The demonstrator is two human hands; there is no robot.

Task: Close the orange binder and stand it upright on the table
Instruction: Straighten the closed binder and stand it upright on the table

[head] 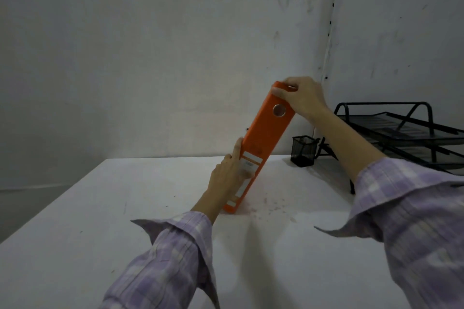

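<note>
- Head view: closed orange lever-arch binder [261,143] is seen on the white table [100,208], tilted right, lower end down.
- Its top end is gripped by the right hand [300,98], fingers curled over.
- The left hand [229,170] is pressed flat along its left side, fingers extended.

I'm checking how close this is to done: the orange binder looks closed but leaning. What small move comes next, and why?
Probably tip the top leftward until the spine stands vertical. The orange binder is closed but leans right, its bottom end on the table. The right hand grips its top; the left hand steadies its lower left side.
</note>
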